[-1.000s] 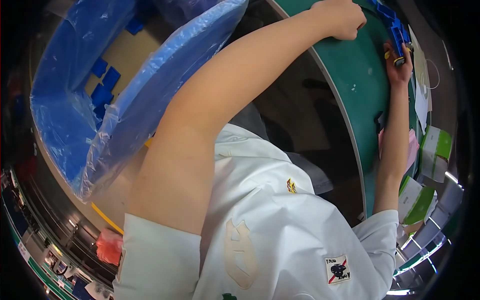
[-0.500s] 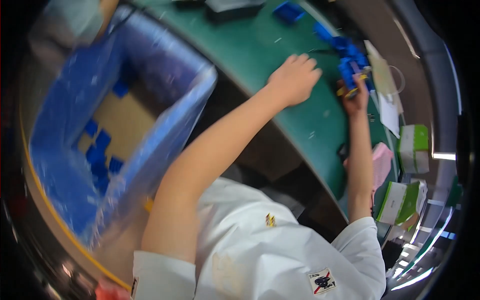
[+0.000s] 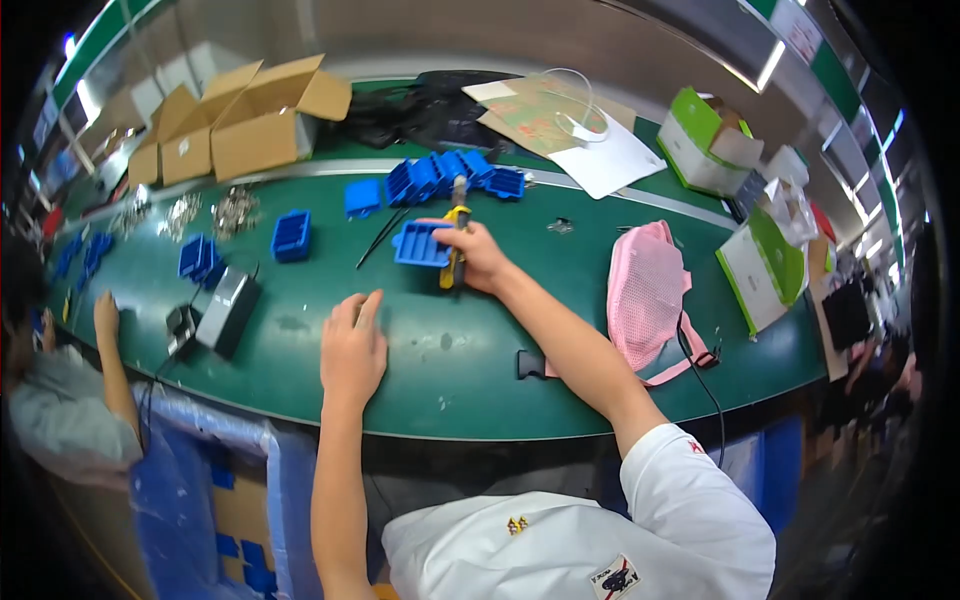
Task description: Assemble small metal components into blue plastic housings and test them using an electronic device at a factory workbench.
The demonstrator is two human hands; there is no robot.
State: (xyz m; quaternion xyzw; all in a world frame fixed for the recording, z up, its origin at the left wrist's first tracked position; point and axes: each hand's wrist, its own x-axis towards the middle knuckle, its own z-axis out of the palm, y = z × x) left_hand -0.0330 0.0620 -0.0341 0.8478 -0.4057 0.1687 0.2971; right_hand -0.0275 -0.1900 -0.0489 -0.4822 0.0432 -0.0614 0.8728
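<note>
Blue plastic tray [image 3: 421, 250], rectangular, split by dividers, grasped with yellow-black tool [image 3: 460, 222] in right hand [image 3: 483, 258], left hand [image 3: 354, 350] free

My right hand [image 3: 480, 260] hides part of the yellow-handled tool [image 3: 460, 214]; the lower edge crops the blue-lined bin [image 3: 180, 520]; silvery pieces [image 3: 235, 211] blur together.

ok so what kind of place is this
Probably a factory or workshop assembly area: a long green workbench, a row of similar blue plastic parts along it, and another person at the same bench.
</note>
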